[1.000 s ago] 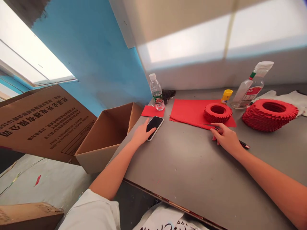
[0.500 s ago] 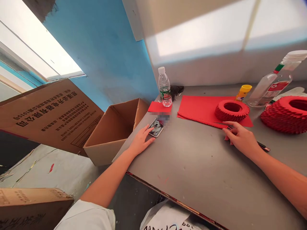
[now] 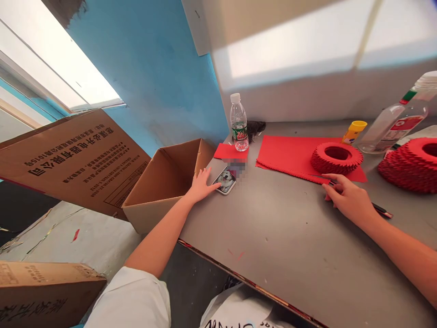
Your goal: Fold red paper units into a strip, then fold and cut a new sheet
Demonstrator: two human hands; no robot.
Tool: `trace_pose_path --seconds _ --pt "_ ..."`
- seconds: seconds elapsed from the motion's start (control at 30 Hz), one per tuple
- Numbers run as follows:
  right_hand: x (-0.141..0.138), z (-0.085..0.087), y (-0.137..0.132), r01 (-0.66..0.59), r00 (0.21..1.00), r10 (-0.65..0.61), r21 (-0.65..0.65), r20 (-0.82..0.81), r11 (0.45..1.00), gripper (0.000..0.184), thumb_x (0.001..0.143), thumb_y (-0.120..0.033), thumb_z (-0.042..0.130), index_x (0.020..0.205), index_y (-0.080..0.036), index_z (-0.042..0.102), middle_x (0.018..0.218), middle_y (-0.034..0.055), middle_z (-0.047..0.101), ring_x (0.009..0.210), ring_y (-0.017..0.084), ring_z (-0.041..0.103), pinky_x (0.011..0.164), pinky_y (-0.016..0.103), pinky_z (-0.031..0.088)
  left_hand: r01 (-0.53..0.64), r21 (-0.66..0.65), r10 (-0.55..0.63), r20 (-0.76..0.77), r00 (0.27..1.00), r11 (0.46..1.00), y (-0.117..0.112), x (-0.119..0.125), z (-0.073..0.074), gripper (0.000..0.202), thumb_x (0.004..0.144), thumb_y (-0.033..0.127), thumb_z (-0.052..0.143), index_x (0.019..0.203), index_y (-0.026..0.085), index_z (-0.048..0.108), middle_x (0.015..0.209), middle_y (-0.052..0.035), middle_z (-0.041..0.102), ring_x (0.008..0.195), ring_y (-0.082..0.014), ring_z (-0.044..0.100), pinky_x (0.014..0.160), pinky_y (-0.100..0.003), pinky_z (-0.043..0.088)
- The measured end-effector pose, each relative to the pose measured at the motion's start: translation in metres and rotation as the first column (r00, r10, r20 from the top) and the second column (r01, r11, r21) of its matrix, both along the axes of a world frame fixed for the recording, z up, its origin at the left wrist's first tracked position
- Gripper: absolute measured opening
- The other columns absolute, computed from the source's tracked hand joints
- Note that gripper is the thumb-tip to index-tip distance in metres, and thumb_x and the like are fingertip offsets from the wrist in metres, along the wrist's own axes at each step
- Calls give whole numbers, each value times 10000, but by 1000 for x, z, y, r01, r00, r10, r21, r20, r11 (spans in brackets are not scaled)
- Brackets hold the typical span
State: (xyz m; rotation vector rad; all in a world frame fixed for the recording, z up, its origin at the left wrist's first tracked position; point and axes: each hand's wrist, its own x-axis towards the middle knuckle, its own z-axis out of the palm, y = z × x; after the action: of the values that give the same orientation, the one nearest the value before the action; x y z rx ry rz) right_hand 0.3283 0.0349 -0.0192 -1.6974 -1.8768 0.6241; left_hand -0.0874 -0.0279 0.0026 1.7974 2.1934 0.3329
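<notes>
Phone (image 3: 225,180) now flipped, dog-picture back up, left of the red paper sheet (image 3: 283,155). Left hand (image 3: 201,187) flat just beside it, fingers spread, nothing held. Right hand (image 3: 350,200) at the sheet's near edge, fingers closed on a craft knife (image 3: 382,210), tip at the paper.

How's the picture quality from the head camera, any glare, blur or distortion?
In the head view, the window is blown out by glare, a pixelated patch blurs the spot just above the phone, the wide lens makes the table edge slant steeply, and bright light falls across the white wall.
</notes>
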Motion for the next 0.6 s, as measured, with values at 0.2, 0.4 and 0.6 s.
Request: trace_pose_path --seconds 0.2,0.4,0.6 --pt "1 -1 0 -7 1000 7 -1 13 1000 341 776 -381 476 1098 -271 510 599 -35 614 484 149 544 616 286 399 -16 -8 16 -26 1000 1000 2 3 -3 891 720 665 459 1405 181 157 1466 -150 120 1358 -277 23 1074 -494 55" --pt "1 -2 1 -11 1000 11 9 24 1000 341 770 -379 481 1093 -274 509 602 -31 613 521 160 563 628 288 395 -28 -7 28 6 1000 1000 3 0 -1 879 730 670 441 1406 190 151 1464 -135 146 1357 -280 46 1074 -497 90" --pt "1 -1 1 -7 1000 7 4 16 1000 356 771 -384 480 1110 -279 506 605 -28 619 524 163 562 639 293 395 11 76 -14 40 999 997 -11 4 6 659 843 569 347 1403 289 141 1474 -53 164 1361 -213 100 1083 -434 170"
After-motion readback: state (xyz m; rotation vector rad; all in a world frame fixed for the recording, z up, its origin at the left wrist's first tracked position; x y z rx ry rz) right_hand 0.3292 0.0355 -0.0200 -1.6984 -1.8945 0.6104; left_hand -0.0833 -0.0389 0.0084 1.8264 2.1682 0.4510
